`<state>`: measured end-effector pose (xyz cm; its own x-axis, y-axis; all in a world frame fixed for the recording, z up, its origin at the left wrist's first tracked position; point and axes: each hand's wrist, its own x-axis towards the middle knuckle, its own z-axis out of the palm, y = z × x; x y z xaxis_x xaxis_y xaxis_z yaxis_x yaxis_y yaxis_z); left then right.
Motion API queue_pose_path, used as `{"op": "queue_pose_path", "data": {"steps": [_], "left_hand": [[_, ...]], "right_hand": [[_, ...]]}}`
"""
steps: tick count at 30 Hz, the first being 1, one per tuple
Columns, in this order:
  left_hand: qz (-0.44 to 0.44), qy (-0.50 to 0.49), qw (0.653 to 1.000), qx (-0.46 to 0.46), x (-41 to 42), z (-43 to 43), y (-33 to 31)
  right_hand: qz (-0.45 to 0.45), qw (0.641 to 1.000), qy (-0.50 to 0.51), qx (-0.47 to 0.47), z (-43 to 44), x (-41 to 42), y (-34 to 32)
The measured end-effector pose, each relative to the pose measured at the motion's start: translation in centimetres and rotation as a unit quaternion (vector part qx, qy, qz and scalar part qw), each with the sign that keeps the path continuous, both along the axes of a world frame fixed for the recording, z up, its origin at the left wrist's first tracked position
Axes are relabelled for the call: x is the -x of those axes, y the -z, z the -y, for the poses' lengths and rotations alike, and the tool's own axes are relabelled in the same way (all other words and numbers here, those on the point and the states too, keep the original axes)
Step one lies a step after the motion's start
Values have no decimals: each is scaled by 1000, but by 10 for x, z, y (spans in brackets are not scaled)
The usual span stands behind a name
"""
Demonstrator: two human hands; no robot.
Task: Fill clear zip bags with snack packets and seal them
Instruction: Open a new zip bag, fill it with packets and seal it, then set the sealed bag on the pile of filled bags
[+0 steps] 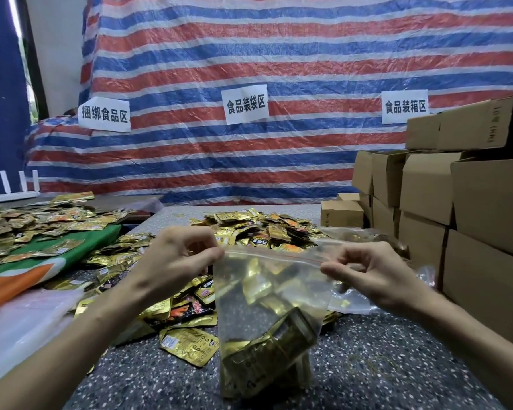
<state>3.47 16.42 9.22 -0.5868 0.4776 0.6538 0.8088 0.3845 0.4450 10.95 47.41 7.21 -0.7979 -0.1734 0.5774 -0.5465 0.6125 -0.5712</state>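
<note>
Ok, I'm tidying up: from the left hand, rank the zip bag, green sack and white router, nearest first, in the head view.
1. Zip bag: the left hand pinches its top corner.
2. Green sack: lying off to the left.
3. White router: far left, at the back.

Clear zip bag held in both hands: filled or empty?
Filled. Gold snack packets show through the clear zip bag, which the left hand and right hand pinch at its top corners. Seal: cannot tell.
</note>
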Motion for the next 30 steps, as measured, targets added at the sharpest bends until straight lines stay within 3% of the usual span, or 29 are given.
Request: {"op": "queue_pose_path", "data": {"steps": [6, 9, 13, 16, 20, 24, 27, 30], "left_hand": [[16, -36, 993, -108, 1, -23, 20], [11, -25, 991, -135, 4, -34, 26], [-69, -29, 987, -139, 10, -48, 33], [-117, -57, 978, -164, 18, -57, 42], [-131, -120, 951, -255, 26, -70, 59], [-150, -76, 962, -213, 29, -88, 83], [-145, -69, 974, -160, 30, -100, 102], [-132, -68, 980, -129, 36, -101, 130]], "right_hand": [[100, 977, -46, 180, 10, 10, 29], [186, 973, -62, 123, 18, 18, 40], [258, 962, -93, 22, 28, 27, 50], [225, 968, -45, -102, 31, 34, 43], [241, 969, -31, -41, 30, 46, 19], [225, 974, 17, 34, 18, 68, -7], [142, 984, 100, 40, -2, 94, -31], [1, 973, 229, 17, -29, 125, -45]]}}
